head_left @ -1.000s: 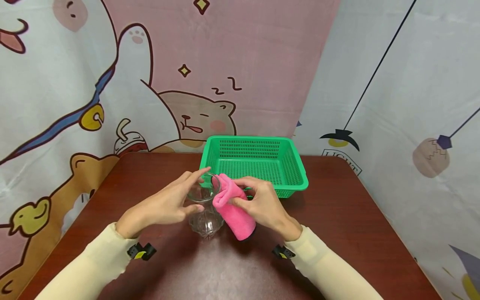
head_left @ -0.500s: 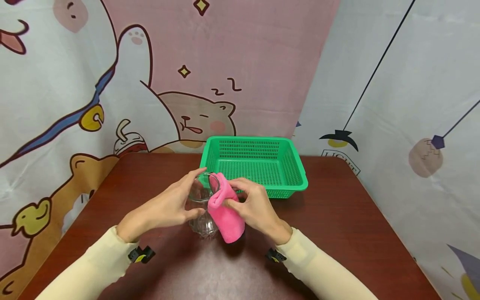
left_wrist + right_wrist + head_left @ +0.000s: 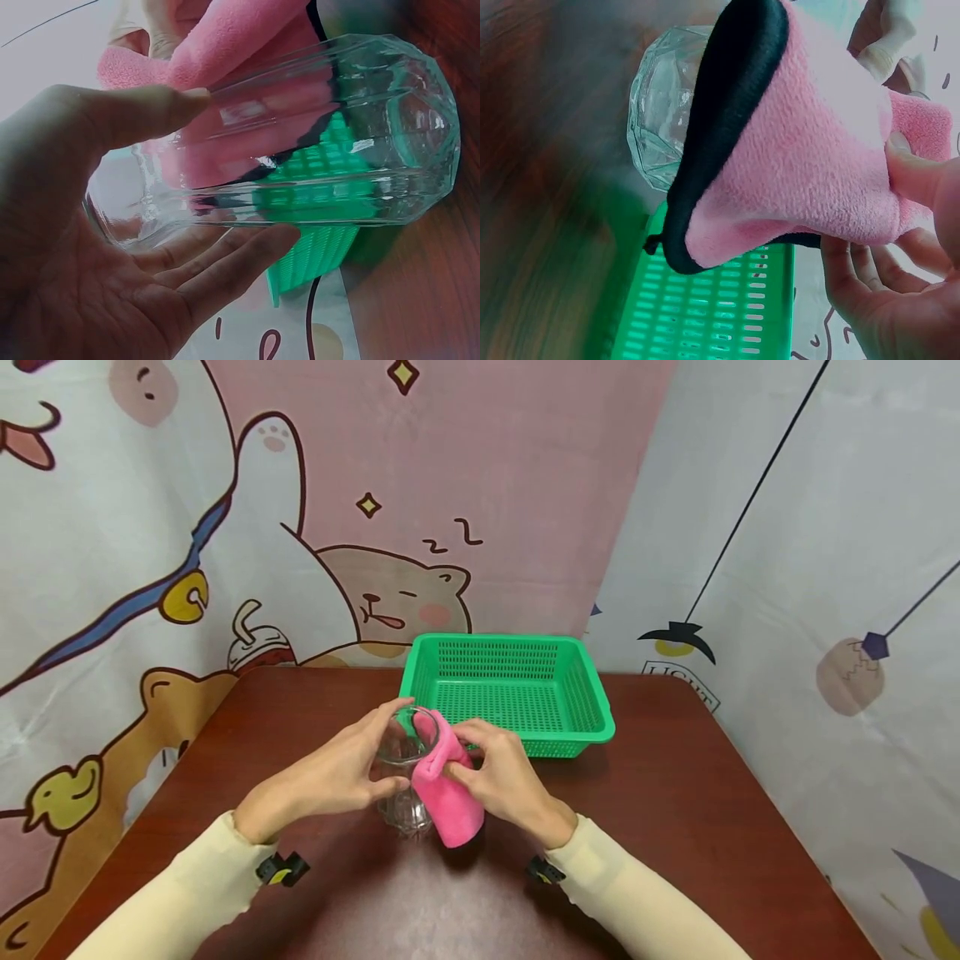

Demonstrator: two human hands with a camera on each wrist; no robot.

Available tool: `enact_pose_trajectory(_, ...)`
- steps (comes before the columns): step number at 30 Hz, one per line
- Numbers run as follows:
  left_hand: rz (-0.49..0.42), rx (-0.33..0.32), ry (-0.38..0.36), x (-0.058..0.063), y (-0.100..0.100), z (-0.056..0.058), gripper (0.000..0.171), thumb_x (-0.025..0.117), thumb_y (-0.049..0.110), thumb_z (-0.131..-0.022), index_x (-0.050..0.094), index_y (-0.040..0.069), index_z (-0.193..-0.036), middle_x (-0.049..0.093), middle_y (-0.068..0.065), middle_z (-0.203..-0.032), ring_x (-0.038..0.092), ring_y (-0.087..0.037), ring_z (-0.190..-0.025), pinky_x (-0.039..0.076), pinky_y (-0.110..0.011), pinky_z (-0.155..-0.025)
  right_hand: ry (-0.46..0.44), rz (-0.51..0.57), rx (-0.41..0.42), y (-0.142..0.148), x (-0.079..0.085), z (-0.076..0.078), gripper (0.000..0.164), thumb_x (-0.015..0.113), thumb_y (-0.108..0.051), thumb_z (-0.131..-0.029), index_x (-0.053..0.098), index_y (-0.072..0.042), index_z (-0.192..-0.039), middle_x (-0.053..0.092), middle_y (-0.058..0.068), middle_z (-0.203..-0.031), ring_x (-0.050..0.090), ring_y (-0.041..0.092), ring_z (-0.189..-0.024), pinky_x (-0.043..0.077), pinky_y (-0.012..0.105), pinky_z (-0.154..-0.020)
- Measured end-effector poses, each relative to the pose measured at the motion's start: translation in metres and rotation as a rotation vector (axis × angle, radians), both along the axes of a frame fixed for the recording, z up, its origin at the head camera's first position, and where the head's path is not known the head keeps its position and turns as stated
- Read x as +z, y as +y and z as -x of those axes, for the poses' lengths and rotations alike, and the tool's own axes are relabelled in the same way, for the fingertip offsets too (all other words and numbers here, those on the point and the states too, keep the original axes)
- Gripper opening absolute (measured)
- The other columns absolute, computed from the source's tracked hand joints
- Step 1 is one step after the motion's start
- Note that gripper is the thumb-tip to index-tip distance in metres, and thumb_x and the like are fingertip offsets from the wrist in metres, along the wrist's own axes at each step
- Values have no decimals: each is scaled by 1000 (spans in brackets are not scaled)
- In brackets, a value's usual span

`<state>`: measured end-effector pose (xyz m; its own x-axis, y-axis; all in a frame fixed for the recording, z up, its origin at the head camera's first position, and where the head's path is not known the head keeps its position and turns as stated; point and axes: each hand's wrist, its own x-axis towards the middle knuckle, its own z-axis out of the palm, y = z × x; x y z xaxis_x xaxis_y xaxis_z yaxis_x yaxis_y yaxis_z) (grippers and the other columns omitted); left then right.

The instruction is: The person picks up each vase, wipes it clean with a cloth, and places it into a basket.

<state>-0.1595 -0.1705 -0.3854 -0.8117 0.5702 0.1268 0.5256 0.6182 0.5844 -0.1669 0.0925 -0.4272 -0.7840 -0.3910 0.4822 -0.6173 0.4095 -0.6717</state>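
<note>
A clear glass vase (image 3: 405, 811) with a faceted base stands upright in front of the person. The left hand (image 3: 333, 774) grips it near the neck; in the left wrist view the thumb lies on one side of the vase (image 3: 390, 135) and the fingers on the other. Between thumb and fingers, the right hand (image 3: 501, 774) pinches a folded pink cloth (image 3: 450, 802) with a dark edging. The cloth lies along the vase's right side and its top reaches the rim. In the right wrist view, the cloth (image 3: 802, 157) hides most of the vase.
Behind the hands, a green plastic basket (image 3: 573, 737) with slotted walls stands on the dark reddish-brown table (image 3: 660, 827). A cartoon-printed curtain (image 3: 525, 510) hangs behind the table and along its sides.
My right hand has moved left with the pink cloth, bringing it closer against the vase. The left hand and vase have hardly moved; the basket stays put.
</note>
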Motion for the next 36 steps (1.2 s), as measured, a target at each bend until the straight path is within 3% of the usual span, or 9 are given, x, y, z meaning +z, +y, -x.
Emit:
enact_pose_trajectory(8,12,5,30,-2,1,0,110,89,21,-88,16,23,-170,61,-3,-132,68,-10,-108,62,-27,-88,28,-118,9,0,1,3,30,88,-11,-87,80,-15,-116,76,-1,-115,70,11,-103,63,31,-83)
enact_pose_trajectory(14,25,10,42,-2,0,0,111,90,22,-88,16,23,-170,61,-4,-134,68,-10,-106,61,-27,-87,32,-205,28,1,1,3,32,91,-18,-86,81,-13,-116,74,0,-116,66,12,-98,61,33,-75)
enact_pose_trajectory(22,25,4,46,-3,0,1,111,90,23,-88,15,24,-170,61,-5,-135,70,-15,-112,61,-31,-90,38,-226,61,2,-1,4,38,94,-24,-84,80,-12,-118,72,-1,-115,63,10,-93,58,27,-71)
enact_pose_trajectory(26,27,4,37,-3,0,1,111,89,24,-88,14,24,-170,61,-10,-137,70,-20,-115,62,-33,-91,23,-239,70,3,-3,5,42,94,-24,-84,80,-11,-120,71,0,-115,64,11,-94,60,30,-72)
enact_pose_trajectory(36,27,8,53,-3,1,1,110,89,25,-88,15,24,-170,61,-11,-138,71,-19,-113,61,-35,-91,79,-272,82,4,-7,6,35,95,-25,-83,83,-11,-113,73,0,-114,67,12,-100,58,29,-75)
